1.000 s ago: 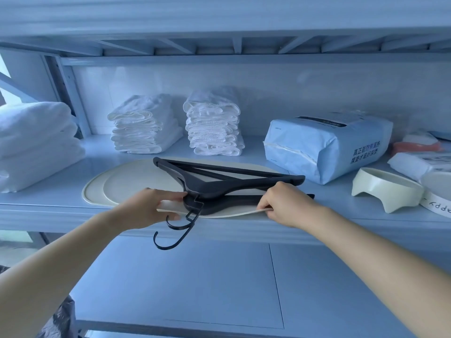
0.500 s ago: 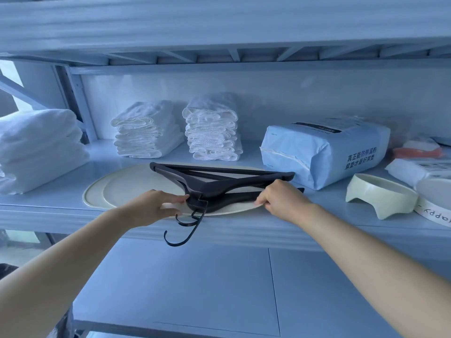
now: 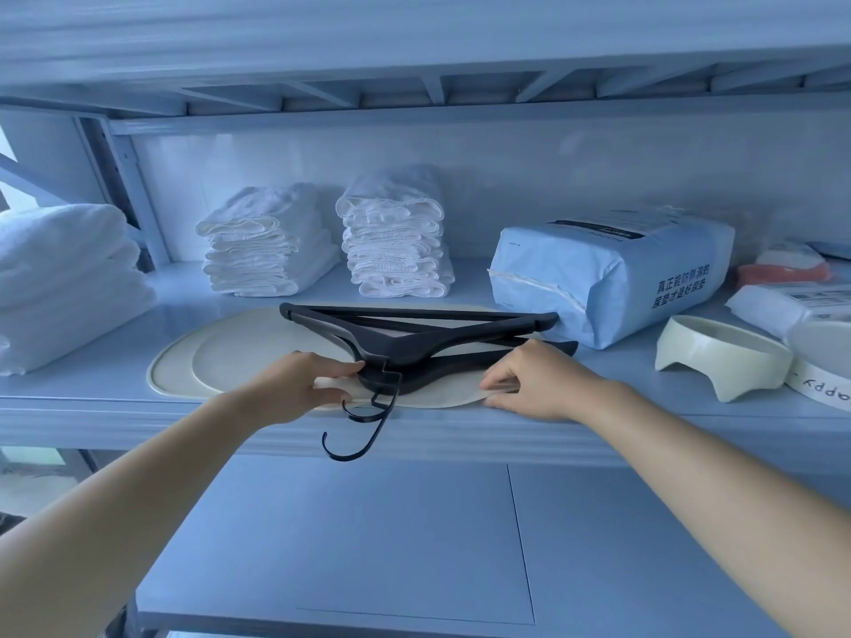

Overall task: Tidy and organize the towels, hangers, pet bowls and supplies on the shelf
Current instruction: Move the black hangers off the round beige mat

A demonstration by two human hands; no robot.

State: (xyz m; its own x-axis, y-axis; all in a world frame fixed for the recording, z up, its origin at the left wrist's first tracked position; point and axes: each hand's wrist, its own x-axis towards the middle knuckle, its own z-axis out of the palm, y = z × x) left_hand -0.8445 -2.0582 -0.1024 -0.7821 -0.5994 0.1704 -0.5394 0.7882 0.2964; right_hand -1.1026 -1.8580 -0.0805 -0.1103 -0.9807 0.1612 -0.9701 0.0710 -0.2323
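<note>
A stack of black hangers [image 3: 414, 336] lies on a cream oval mat [image 3: 230, 356] at the front of the middle shelf [image 3: 92, 402], hooks hanging over the edge. My left hand [image 3: 299, 382] pinches the mat's front edge by the hanger necks. My right hand [image 3: 534, 377] pinches the same edge further right. Two piles of folded white towels [image 3: 267, 244] [image 3: 396, 237] stand behind. A cream pet bowl [image 3: 718, 356] sits to the right.
Thick folded towels [image 3: 64, 283] fill the shelf's left end. A blue supply bag [image 3: 608, 274] lies behind the hangers' right end. More packs [image 3: 792, 301] and a lettered white bowl [image 3: 824, 375] crowd the far right. A lower shelf [image 3: 368, 545] lies below.
The mat's front edge, lifted earlier, now lies lower on the shelf. Both hands stay at that edge, with the hangers still on the mat.
</note>
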